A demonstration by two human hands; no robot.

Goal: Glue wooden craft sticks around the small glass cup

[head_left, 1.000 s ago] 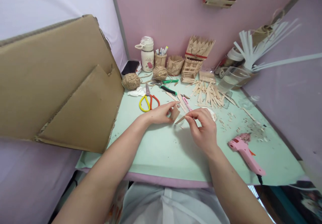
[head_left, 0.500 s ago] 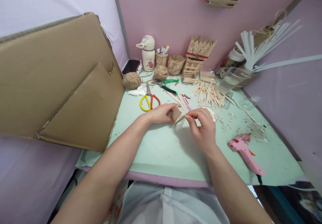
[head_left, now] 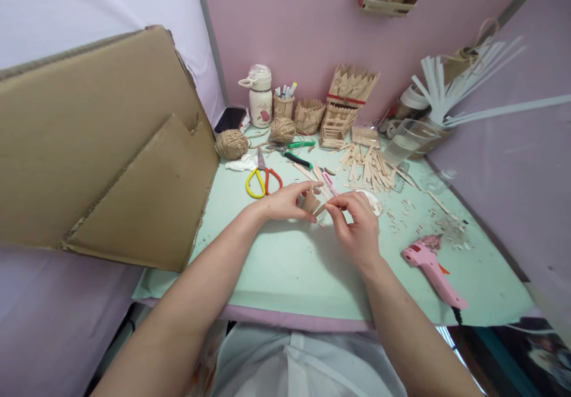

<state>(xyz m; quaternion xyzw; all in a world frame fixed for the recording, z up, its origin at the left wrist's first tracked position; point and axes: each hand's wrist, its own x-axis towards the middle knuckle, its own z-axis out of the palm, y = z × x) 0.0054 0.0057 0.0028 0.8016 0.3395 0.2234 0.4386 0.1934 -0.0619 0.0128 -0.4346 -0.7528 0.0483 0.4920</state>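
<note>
My left hand (head_left: 285, 202) curls its thumb and fingers around a small light-brown wooden piece (head_left: 310, 202), partly covered by the fingers. Between the thumb and fingertips of my right hand (head_left: 357, 224) is a thin wooden stick (head_left: 320, 210), its far end right by that piece. Whether the two touch, I cannot tell. Just beyond both hands lie a pink craft knife (head_left: 329, 181) and some flat wooden craft sticks (head_left: 305, 171). Scissors (head_left: 263, 178) with one yellow and one red handle rest beyond my left wrist.
A pink glue gun (head_left: 435, 272) lies at the right, near wood scraps. Loose craft sticks (head_left: 368, 168) are heaped behind my right hand, beside a clear cup (head_left: 408, 141). Twine balls (head_left: 232, 144), green-handled pliers (head_left: 298, 159) and a bottle (head_left: 260, 99) stand farther back. Cardboard (head_left: 147, 194) leans at the left.
My left thumb and fingers have spread wider around the wooden piece. The stick's tip in my right hand has shifted slightly towards it. The whole view has moved a little.
</note>
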